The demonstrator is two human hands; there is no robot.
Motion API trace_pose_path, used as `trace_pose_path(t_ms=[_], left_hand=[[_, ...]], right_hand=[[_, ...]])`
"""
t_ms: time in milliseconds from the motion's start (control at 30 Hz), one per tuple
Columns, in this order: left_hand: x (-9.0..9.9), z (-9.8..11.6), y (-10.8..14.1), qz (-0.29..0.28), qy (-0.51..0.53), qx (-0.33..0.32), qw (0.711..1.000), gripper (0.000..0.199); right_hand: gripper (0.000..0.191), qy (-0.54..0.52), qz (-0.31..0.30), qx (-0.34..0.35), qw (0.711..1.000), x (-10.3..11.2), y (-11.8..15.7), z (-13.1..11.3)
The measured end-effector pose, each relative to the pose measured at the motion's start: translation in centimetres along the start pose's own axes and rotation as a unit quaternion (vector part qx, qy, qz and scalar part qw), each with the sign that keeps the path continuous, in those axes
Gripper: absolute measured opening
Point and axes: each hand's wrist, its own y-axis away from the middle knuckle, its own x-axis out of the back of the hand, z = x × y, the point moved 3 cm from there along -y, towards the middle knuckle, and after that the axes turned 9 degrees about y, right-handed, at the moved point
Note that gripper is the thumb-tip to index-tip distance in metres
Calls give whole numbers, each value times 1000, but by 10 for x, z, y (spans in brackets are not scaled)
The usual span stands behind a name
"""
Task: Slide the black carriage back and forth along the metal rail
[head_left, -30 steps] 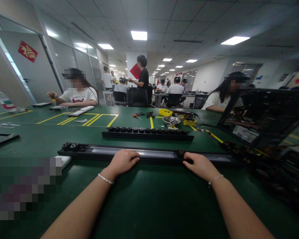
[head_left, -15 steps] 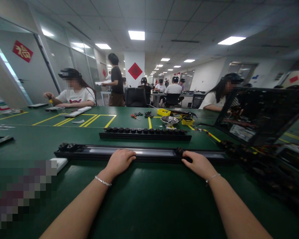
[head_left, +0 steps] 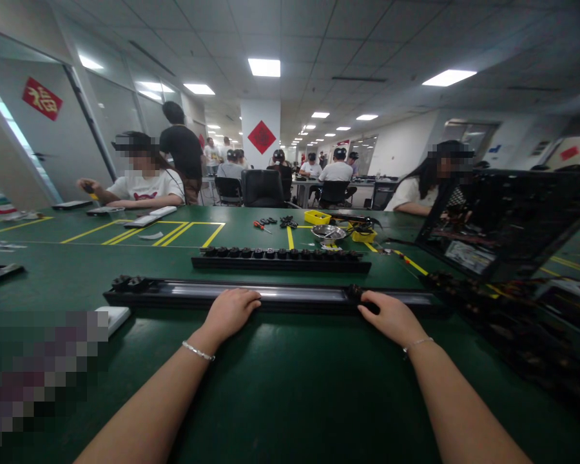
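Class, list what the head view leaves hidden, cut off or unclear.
Head view:
Left hand: palm hidden by its back.
Right hand: contact with black part too dark.
Metal bowl: contents too small.
White object: near end behind pixelation.
Black frame: cut by left edge.

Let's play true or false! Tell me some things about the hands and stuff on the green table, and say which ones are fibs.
1. The left hand is on the near black rail. True.
2. The right hand is up by the ceiling lights. False: the right hand is down at the near black rail, by a small black piece.
3. A second black rail, with a row of black pieces along it, lies beyond the near one. True.
4. The metal bowl is between the two arms. False: the metal bowl sits farther away than both rails.
5. There is a bracelet on each wrist. True.
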Motion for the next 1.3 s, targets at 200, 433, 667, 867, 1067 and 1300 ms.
trace_pose_path(t_ms=[200, 433, 667, 867, 1067, 1300], left_hand=[[0, -2, 0, 1, -12, 10, 1000, 30], [-1, -3, 0, -1, -6, 11, 1000, 32], [0, -3, 0, 2, 7, 16, 1000, 31], [1, -3, -1, -2, 3, 18, 1000, 32], [0, -3, -1, 1, 3, 14, 1000, 33], [-1, -4, 0, 4, 3, 14, 1000, 33]], right_hand=[[24, 9, 15, 4, 1000, -2, 0, 4], [24, 6, 10, -8, 1000, -4, 0, 10], [25, -2, 15, -16, 1000, -3, 0, 12], [27, -3, 20, -21, 1000, -2, 1, 12], [23, -10, 28, -19, 999, -1, 2, 12], [25, -50, 121, -47, 990, -8, -1, 16]])
